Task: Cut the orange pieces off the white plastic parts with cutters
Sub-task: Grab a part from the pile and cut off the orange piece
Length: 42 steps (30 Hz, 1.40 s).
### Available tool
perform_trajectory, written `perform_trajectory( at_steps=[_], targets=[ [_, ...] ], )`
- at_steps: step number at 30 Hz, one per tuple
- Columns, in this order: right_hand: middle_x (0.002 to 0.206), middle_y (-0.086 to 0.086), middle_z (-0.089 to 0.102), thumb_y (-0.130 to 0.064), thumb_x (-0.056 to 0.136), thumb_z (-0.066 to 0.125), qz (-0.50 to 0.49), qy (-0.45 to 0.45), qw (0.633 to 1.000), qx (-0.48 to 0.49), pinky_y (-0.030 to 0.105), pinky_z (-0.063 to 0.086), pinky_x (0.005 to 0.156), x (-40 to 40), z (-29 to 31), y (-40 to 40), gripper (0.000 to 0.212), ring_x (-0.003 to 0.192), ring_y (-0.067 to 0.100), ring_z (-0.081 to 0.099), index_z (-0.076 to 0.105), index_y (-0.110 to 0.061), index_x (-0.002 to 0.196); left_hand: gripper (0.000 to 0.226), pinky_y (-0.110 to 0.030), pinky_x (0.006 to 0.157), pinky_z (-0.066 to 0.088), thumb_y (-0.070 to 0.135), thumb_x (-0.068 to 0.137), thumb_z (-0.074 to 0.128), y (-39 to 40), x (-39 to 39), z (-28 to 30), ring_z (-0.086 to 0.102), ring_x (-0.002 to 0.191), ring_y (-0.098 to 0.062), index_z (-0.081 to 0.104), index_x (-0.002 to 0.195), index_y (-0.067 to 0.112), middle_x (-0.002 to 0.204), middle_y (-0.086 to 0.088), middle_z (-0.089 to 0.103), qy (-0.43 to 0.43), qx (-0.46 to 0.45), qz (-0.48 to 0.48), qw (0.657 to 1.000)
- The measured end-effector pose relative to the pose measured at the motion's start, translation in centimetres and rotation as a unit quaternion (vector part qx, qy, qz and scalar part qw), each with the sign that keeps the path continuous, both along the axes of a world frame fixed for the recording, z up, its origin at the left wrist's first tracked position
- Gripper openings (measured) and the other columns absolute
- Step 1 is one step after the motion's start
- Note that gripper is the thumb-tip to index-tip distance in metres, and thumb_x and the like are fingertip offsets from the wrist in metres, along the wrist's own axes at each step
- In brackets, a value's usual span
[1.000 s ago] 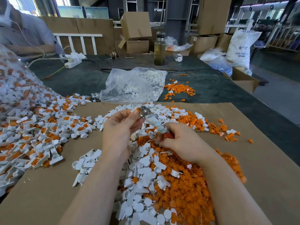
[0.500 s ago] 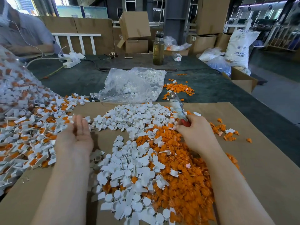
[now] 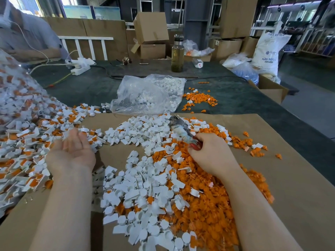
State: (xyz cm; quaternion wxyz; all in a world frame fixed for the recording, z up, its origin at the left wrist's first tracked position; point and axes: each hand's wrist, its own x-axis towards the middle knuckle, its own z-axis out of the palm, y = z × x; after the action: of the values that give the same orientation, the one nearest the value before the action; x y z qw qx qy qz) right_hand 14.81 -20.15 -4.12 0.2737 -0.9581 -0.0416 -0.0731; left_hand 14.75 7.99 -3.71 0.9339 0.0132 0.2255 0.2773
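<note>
My right hand (image 3: 211,154) grips the red-handled cutters (image 3: 181,128), whose taped jaws point up and away over the piles. My left hand (image 3: 72,151) lies palm up with fingers apart at the edge of the uncut heap (image 3: 27,134) of white parts with orange pieces attached; motion blur hides whether a part rests on its fingertips. Between my arms lies a pile of trimmed white parts (image 3: 145,196). A mound of cut orange pieces (image 3: 208,214) lies under my right forearm.
Brown cardboard (image 3: 290,178) covers the near table. A clear bag of white parts (image 3: 148,95) and a small orange scatter (image 3: 199,100) lie behind. A glass bottle (image 3: 177,53), power strip (image 3: 79,69), boxes and a seated person (image 3: 23,37) are at the back.
My hands have parted. The left hand left the cutters, swung left to the uncut heap and turned palm up. The right hand carried the cutters to the right, then lowered slightly.
</note>
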Motion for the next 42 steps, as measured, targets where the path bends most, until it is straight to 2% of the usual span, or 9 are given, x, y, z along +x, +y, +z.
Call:
perform_trajectory(
  at_steps=[3, 8, 11, 18, 20, 26, 32, 35, 42],
  targets=[
    [0.072, -0.006, 0.057, -0.032, 0.091, 0.059, 0.007, 0.009, 1.0, 0.016, 0.023, 0.035, 0.051, 0.0, 0.2, -0.3, 0.018, 0.061, 0.009, 0.053, 0.056, -0.025, 0.074, 0.021, -0.018, 0.063, 0.055, 0.02, 0.098, 0.06, -1.5, 0.0, 0.7, 0.068, 0.069, -0.003, 0.064, 0.116, 0.012, 0.09, 0.002, 0.076, 0.132, 0.25, -0.121, 0.952],
    [0.077, -0.005, 0.06, -0.03, 0.087, 0.067, 0.047, 0.063, 0.996, 0.036, 0.024, 0.04, 0.056, -0.3, 1.0, -1.2, 0.01, 0.068, 0.008, 0.054, 0.063, -0.022, 0.082, 0.007, -0.017, 0.064, 0.045, 0.035, 0.087, 0.072, -7.0, -0.7, 1.0, 0.064, 0.073, -0.001, 0.072, 0.092, 0.031, 0.084, 0.017, 0.073, 0.155, 0.698, -0.262, 0.648],
    [0.084, -0.003, 0.061, -0.033, 0.084, 0.07, 0.067, 0.09, 0.994, -0.004, 0.026, 0.044, 0.061, -0.4, 1.1, -1.3, 0.014, 0.075, 0.01, 0.057, 0.064, -0.021, 0.088, 0.002, -0.016, 0.062, 0.04, 0.037, 0.085, 0.074, -9.6, -1.2, 0.2, 0.062, 0.076, 0.003, 0.073, 0.085, 0.035, 0.082, 0.02, 0.069, 0.14, 0.809, -0.271, 0.502],
    [0.072, -0.009, 0.056, -0.031, 0.086, 0.068, 0.052, 0.083, 0.994, -0.046, 0.019, 0.031, 0.05, -0.1, 0.4, -0.8, 0.025, 0.062, 0.005, 0.053, 0.049, -0.03, 0.069, 0.023, -0.031, 0.082, 0.044, 0.046, 0.083, 0.072, -11.9, -1.1, -1.0, 0.054, 0.099, -0.016, 0.075, 0.101, 0.032, 0.094, 0.006, 0.058, 0.144, 0.922, -0.21, 0.291],
    [0.073, -0.009, 0.056, -0.032, 0.087, 0.066, 0.043, 0.076, 0.995, -0.043, 0.02, 0.031, 0.05, 0.0, 0.2, -0.8, 0.025, 0.063, 0.005, 0.052, 0.049, -0.03, 0.07, 0.023, -0.033, 0.087, 0.045, 0.047, 0.083, 0.072, -12.1, -1.2, -1.3, 0.054, 0.1, -0.016, 0.074, 0.101, 0.031, 0.096, 0.006, 0.06, 0.149, 0.932, -0.189, 0.27],
    [0.069, -0.004, 0.055, -0.038, 0.09, 0.062, -0.004, 0.038, 0.999, 0.015, 0.024, 0.032, 0.051, 0.2, -0.1, -0.8, 0.024, 0.059, 0.011, 0.051, 0.054, -0.021, 0.075, 0.007, -0.027, 0.08, 0.041, 0.035, 0.086, 0.072, -12.1, -1.1, -1.7, 0.053, 0.095, -0.013, 0.071, 0.09, 0.029, 0.088, 0.012, 0.051, 0.116, 0.939, -0.16, 0.281],
    [0.074, -0.001, 0.059, -0.044, 0.09, 0.063, -0.044, 0.026, 0.994, 0.093, 0.027, 0.036, 0.054, 0.3, 0.0, -0.8, 0.026, 0.066, 0.013, 0.056, 0.056, -0.021, 0.079, 0.011, -0.019, 0.055, 0.039, 0.031, 0.09, 0.067, -11.3, -1.1, -1.2, 0.051, 0.065, -0.001, 0.058, 0.084, 0.032, 0.069, 0.014, 0.055, 0.123, 0.92, -0.111, 0.356],
    [0.07, -0.003, 0.058, -0.041, 0.087, 0.068, -0.054, 0.009, 0.989, 0.138, 0.028, 0.035, 0.054, 0.3, 0.0, -0.6, 0.025, 0.063, 0.012, 0.053, 0.057, -0.022, 0.076, 0.011, -0.027, 0.056, 0.049, 0.027, 0.09, 0.065, -10.5, -1.1, -0.9, 0.056, 0.062, -0.006, 0.056, 0.085, 0.032, 0.066, 0.009, 0.061, 0.147, 0.926, -0.104, 0.333],
    [0.063, -0.007, 0.053, -0.037, 0.088, 0.069, -0.042, 0.003, 0.985, 0.165, 0.026, 0.034, 0.053, 0.3, -0.4, 0.0, 0.026, 0.056, 0.01, 0.049, 0.054, -0.026, 0.069, 0.008, -0.026, 0.052, 0.043, 0.021, 0.087, 0.062, -10.0, -0.9, -0.9, 0.055, 0.07, -0.016, 0.055, 0.087, 0.025, 0.074, 0.004, 0.062, 0.156, 0.95, -0.096, 0.253]
  ],
)
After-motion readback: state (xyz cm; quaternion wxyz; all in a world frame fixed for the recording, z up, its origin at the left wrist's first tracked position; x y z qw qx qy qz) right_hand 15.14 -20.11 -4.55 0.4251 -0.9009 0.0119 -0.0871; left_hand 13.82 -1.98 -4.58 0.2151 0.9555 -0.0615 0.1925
